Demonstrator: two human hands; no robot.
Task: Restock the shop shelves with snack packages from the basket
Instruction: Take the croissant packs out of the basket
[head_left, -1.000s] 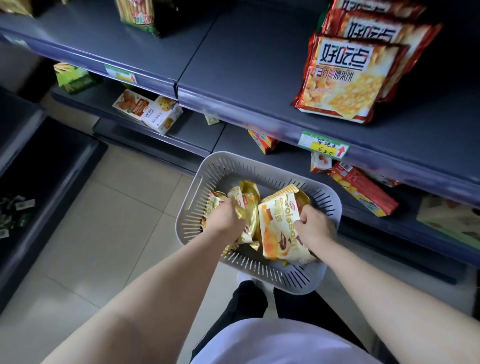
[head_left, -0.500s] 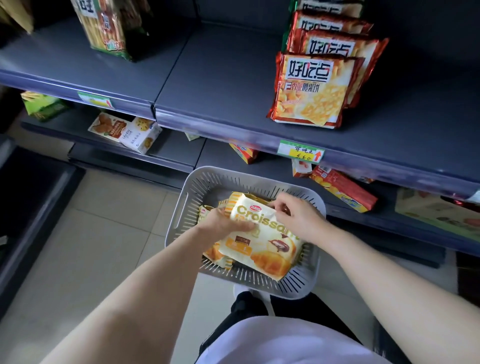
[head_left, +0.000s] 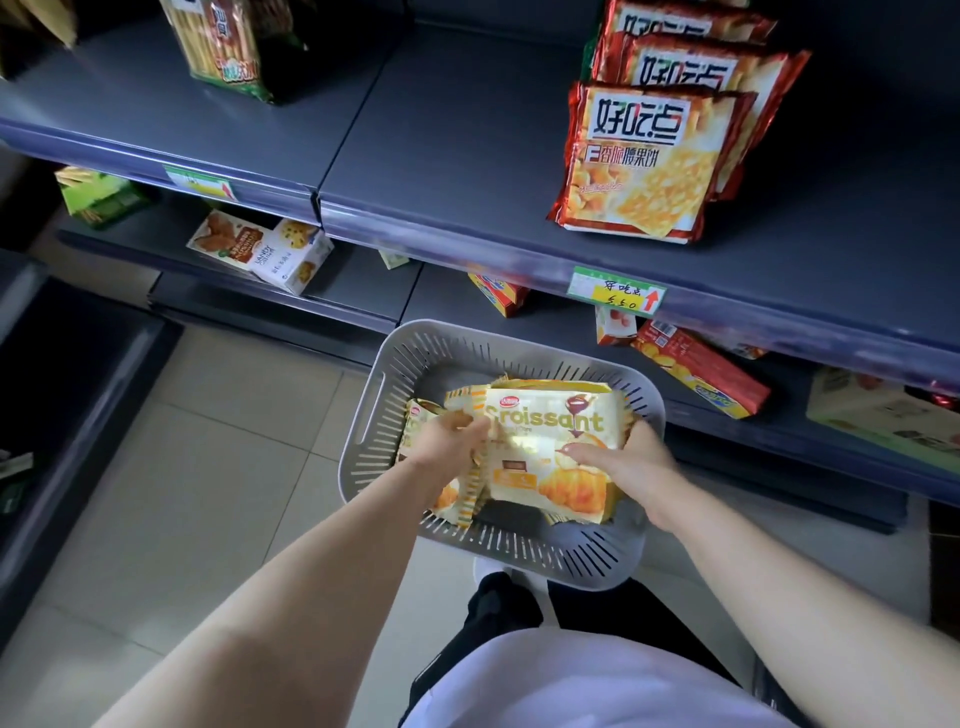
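Above the basket (head_left: 385, 385), the left hand (head_left: 451, 442) and right hand (head_left: 621, 463) pinch the croissant packet (head_left: 550, 447) by opposite edges. It is probably best lifted level and gently, clear of the basket's rim.

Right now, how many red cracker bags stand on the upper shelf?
3, in one row on the right: the front bag, the second just behind it, the third at the picture's top edge. More may be hidden behind.

Dark grey upper shelf (head_left: 457, 156) bearing a row of red cracker packs (head_left: 649, 161) at right, stick-biscuit bag (head_left: 223, 47) at left, lower shelf (head_left: 353, 291) holding scattered biscuit boxes (head_left: 260, 249), pale tiled floor (head_left: 208, 441) below
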